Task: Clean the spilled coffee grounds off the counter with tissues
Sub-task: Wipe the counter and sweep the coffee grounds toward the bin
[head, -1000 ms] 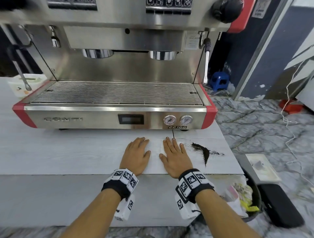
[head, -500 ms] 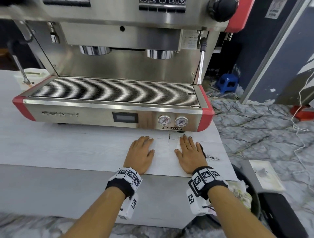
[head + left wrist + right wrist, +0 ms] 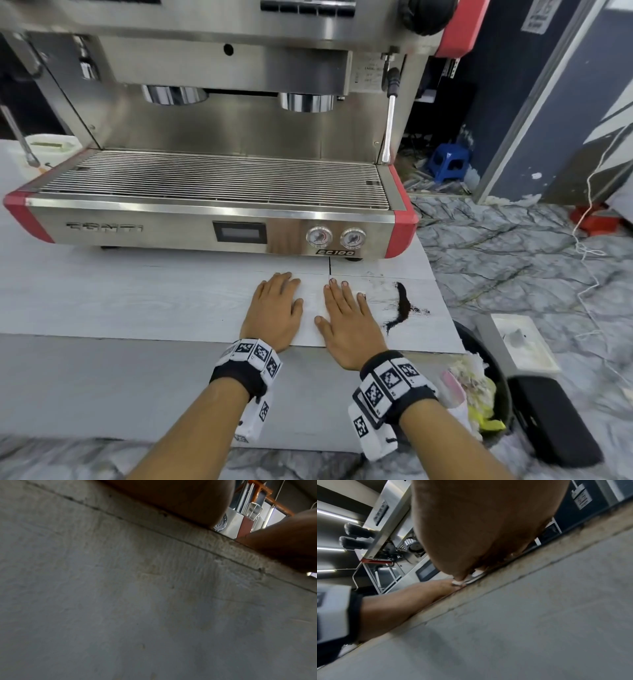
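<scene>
A dark curved streak of coffee grounds (image 3: 402, 305) lies on the white counter (image 3: 120, 301), near its right end. Both my hands lie flat, palms down, on a thin white tissue (image 3: 311, 308) spread in front of the espresso machine. My left hand (image 3: 277, 308) presses its left part. My right hand (image 3: 346, 318) presses its right part, and its fingers stop a short way left of the grounds. In the right wrist view the tissue (image 3: 476, 573) shows as white bits under the fingertips of my right hand (image 3: 479, 527). The left wrist view shows mostly the counter's grey front.
The steel and red espresso machine (image 3: 205, 233) stands just behind my hands. A black bin (image 3: 496, 383) full of rubbish sits on the floor below the counter's right end. Beside it lie a white tray (image 3: 524, 342) and a black case (image 3: 555, 421).
My right hand slid right over the grounds, then came back left. The grounds now lie in a curved streak farther right. My left hand stayed put.
</scene>
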Tool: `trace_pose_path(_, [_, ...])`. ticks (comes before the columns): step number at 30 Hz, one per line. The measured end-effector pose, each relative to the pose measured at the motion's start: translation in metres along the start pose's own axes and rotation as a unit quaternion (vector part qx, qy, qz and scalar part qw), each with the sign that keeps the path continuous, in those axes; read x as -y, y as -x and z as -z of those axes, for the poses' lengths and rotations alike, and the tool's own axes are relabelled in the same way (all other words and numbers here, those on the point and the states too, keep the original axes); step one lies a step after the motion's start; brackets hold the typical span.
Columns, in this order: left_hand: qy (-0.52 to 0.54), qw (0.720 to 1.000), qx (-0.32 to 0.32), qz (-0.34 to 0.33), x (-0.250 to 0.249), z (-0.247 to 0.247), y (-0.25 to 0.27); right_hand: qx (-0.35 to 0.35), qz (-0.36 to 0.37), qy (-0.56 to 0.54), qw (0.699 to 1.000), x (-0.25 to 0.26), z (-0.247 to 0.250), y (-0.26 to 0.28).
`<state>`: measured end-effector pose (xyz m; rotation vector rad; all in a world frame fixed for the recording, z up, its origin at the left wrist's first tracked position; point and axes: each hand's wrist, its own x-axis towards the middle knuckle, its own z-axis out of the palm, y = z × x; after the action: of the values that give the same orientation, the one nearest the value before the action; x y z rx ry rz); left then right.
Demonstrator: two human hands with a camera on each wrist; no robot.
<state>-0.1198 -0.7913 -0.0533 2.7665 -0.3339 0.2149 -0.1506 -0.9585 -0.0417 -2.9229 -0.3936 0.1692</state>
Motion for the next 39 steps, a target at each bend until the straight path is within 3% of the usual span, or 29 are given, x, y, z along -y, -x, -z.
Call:
trace_pose_path(26, [0.035, 0.999, 0.007, -0.023, 0.002, 0.005, 0.003, 0.009, -0.064, 0.031, 0.997, -0.036, 0.002, 0.028])
trace_pose_path(39, [0.066, 0.998, -0.010, 0.014, -0.004, 0.006, -0.001, 0.007, -0.022, 0.017, 1.000, -0.077, 0.009, 0.026])
